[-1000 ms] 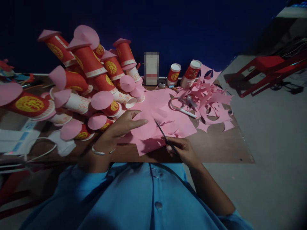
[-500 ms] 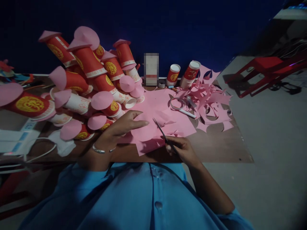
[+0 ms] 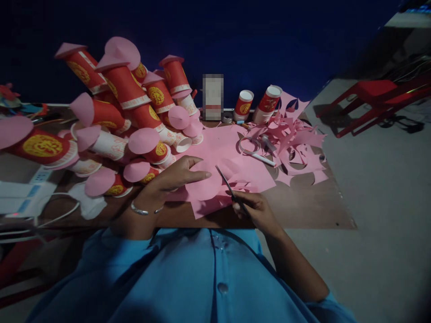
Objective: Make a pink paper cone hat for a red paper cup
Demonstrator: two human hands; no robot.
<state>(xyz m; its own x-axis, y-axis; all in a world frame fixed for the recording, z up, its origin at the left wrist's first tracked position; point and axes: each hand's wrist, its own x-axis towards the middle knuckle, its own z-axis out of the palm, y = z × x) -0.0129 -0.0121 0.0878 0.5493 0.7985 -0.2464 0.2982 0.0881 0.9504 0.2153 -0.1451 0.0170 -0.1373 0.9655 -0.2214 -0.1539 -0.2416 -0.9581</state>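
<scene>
My left hand [image 3: 178,176] pinches a round pink paper piece [image 3: 206,187] between its thumb and fingers, over the front of the table. In my right hand [image 3: 255,207] is a pair of scissors [image 3: 225,179], blades pointing up and left and looking closed together. Their tip lies beside the right edge of the round piece; whether it touches the paper I cannot tell. Under both hands spreads a larger pink paper sheet [image 3: 218,139]. Part of the scissors' handle is hidden by my right fingers.
Red and white paper cups with pink cone tops [image 3: 126,87] are piled on the left. Pink paper scraps [image 3: 299,148], a tape roll [image 3: 249,146] and a white marker [image 3: 264,159] lie right. Two cups [image 3: 244,107] stand behind. A red stool [image 3: 373,94] is beyond the table.
My left hand and the round paper piece have shifted very slightly to the right. The right hand with the scissors has hardly moved.
</scene>
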